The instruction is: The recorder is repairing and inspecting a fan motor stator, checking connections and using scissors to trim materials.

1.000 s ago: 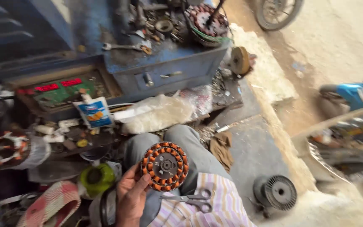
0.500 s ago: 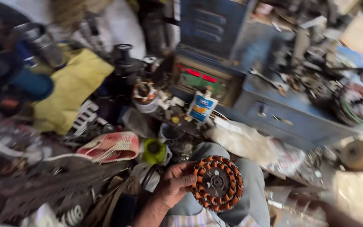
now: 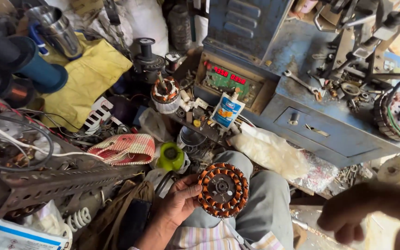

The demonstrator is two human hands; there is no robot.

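Observation:
My left hand [image 3: 179,203] grips a round stator [image 3: 223,190] wound with orange copper coils, its thumb on the rim. The stator rests flat-face up over my knee in grey trousers [image 3: 267,208]. My right hand [image 3: 366,213] hangs blurred at the lower right, apart from the stator, fingers curled downward. Whether it holds anything cannot be made out. A striped shirt hem [image 3: 209,238] shows below the stator.
A blue metal machine [image 3: 302,115] with a red digit display [image 3: 230,76] stands ahead, a wrench [image 3: 302,83] on top. Around my knee lie a white glue bottle [image 3: 226,110], clear plastic bag [image 3: 269,153], green spool [image 3: 171,156], woven pink pouch [image 3: 123,148], yellow cloth [image 3: 84,78], perforated metal bar [image 3: 61,180].
The view swung left across the cluttered bench, then back toward the blue machine. The stator stayed in my left hand. My right hand has come into view at the lower right.

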